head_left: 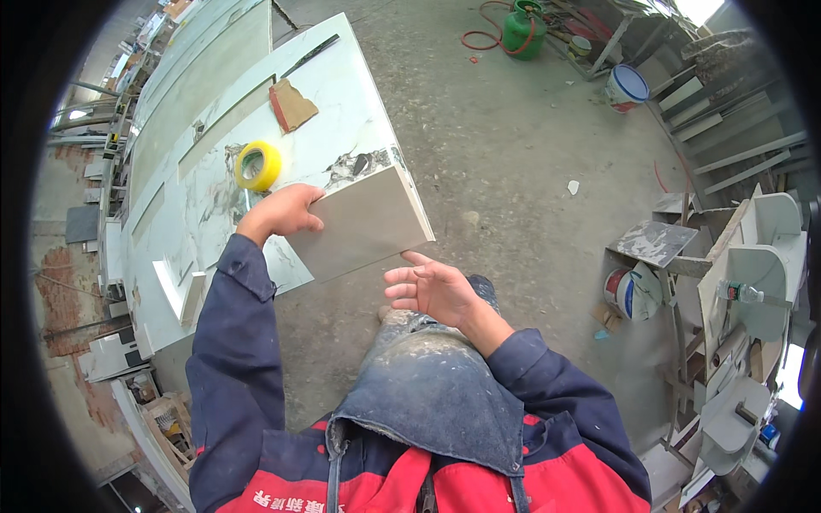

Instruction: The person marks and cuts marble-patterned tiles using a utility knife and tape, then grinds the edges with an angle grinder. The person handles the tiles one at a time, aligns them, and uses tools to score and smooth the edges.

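Note:
A flat grey rectangular tile (pixel 368 224) with a pale edge is tilted over the near end of a white, grey-veined slab worktop (pixel 351 103). My left hand (pixel 286 211) grips its left side, thumb on the upper face and fingers hidden beneath. Palm up and fingers apart, my right hand (pixel 434 291) is just below the tile's near right corner. Its index fingertip is at the edge; I cannot tell whether it touches. Behind my left hand lies a roll of yellow tape (pixel 272 162). Farther back are a torn brown cardboard piece (pixel 297 108) and a thin dark strip (pixel 310 56).
White angled pieces (pixel 180 295) stand at the worktop's near left. To the right are a stone-offcut rack (pixel 753 256), a tipped bucket (pixel 633 292) and a blue-lidded bucket (pixel 628 89). A green gas cylinder (pixel 522 32) with a red hose stands far off on the concrete floor (pixel 496 171).

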